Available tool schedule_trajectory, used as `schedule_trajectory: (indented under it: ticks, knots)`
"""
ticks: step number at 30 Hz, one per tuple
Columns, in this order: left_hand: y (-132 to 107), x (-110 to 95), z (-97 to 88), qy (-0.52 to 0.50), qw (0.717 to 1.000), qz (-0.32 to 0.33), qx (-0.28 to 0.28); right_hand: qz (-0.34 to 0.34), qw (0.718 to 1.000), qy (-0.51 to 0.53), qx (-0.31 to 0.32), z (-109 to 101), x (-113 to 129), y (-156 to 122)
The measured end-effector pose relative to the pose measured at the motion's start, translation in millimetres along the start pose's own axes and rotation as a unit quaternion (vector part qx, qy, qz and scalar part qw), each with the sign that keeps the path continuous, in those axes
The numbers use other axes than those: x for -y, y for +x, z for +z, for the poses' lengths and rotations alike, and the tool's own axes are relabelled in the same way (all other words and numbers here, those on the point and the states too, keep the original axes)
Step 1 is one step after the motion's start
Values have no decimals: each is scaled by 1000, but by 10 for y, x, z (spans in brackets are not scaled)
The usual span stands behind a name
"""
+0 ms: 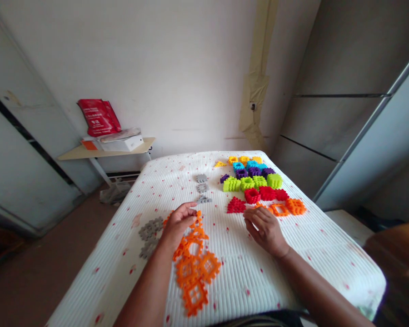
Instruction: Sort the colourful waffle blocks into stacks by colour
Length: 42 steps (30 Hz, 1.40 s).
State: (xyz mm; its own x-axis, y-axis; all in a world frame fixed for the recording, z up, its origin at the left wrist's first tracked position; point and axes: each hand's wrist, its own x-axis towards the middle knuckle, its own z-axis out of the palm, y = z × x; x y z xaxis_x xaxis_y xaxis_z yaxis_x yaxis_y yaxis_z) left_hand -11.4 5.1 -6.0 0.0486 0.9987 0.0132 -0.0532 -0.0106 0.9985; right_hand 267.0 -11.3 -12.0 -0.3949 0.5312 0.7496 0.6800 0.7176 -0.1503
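Observation:
My left hand [179, 225] hovers over the upper end of a loose pile of orange interlocking toy pieces [195, 295], its thumb and index finger apart with nothing visible between them. Grey notched pieces [152, 228] lie just left of that wrist. My right hand [266, 230] is above the cloth, palm down, with loosely bent fingers and no piece visible in them. Right behind its knuckles sits an orange piece [261, 206], partly covered by the hand. That piece forms a row with an orange frame [279, 210] and an orange block [296, 206]. A red triangular piece [236, 205] lies beyond the right fingertips.
Red [252, 195], lime green [247, 183], purple [254, 171], blue [238, 166] and yellow blocks [244, 160] stand in colour rows at the table's far right. Several grey pieces [202, 187] form a column mid-table. A side table [77, 152] holds a red bag [98, 117].

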Motion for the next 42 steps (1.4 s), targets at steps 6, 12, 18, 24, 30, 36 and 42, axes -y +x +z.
schedule_trajectory:
  ticks: [6, 12, 18, 24, 30, 36, 42]
  knots:
    - [-69, -59, 169, 2, 997, -39, 72, -17, 998, 48, 21, 172, 196, 83]
    - [-89, 6, 250, 20, 988, -41, 147, -66, 983, 137, 106, 276, 354, 177]
    - [-83, 51, 258, 22, 983, -35, 176, -77, 974, 195, 90, 322, 410, 208]
    - [-78, 31, 232, 30, 987, -39, 155, -39, 982, 181, 39, 295, 378, 176]
    - [-76, 9, 222, 13, 990, -41, 134, -8, 987, 160, 24, 274, 330, 161]
    - [-100, -20, 268, 19, 991, -36, 126, -8, 986, 155, 64, 283, 350, 159]
    - [-95, -8, 240, 29, 992, -22, 119, 22, 991, 132, 18, 150, 140, 142]
